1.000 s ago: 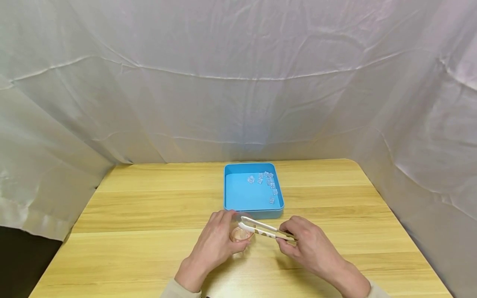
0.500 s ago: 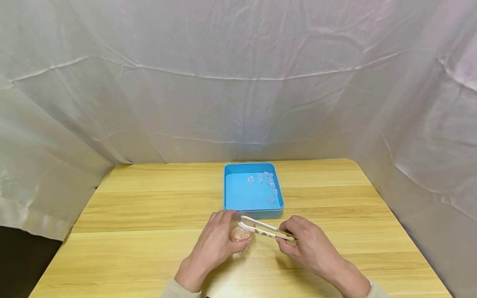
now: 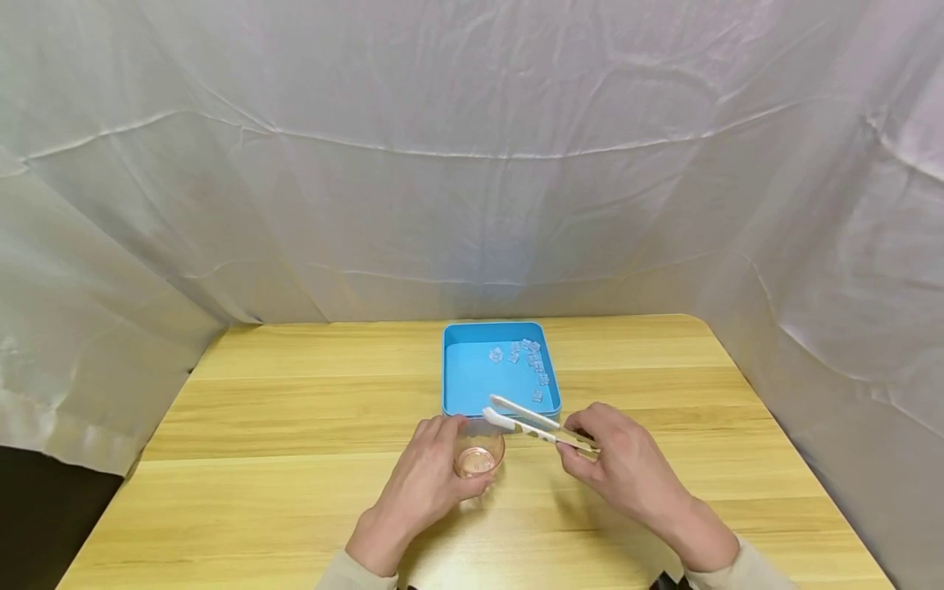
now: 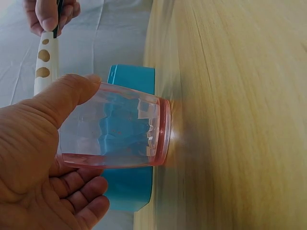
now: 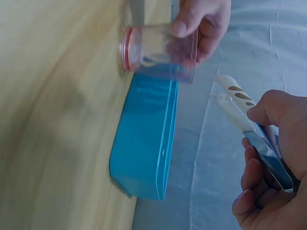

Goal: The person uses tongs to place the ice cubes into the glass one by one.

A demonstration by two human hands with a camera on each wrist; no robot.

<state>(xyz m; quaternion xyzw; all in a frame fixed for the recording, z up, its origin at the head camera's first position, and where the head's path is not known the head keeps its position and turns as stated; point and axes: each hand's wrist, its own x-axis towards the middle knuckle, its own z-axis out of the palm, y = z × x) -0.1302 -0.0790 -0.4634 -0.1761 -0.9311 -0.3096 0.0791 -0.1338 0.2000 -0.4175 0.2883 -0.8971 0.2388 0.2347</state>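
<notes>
My left hand [image 3: 424, 467] holds a clear pinkish cup [image 4: 127, 127] upright on the table, thumb on one side and fingers round the other. Clear angular shapes show near the cup's bottom. In my right hand [image 3: 627, 467] is a pair of metal tongs [image 5: 261, 143], pinched between thumb and fingers. Their white arms with brown spots point left, the tips slightly apart above the cup's far rim, and nothing shows between them. Behind the cup, a blue square tray [image 3: 472, 385] holds several clear ice-like cubes [image 3: 534, 359], mostly along its right side.
The light wooden table [image 3: 295, 410] carries the tray near its back middle. Pale grey curtains [image 3: 472, 164] hang behind the table and along both sides. A dark gap [image 3: 52, 508] shows beyond the table's left edge.
The tongs have risen out of the cup's mouth and shifted away from me and slightly right with my right hand. My left hand and the cup have stayed in place.
</notes>
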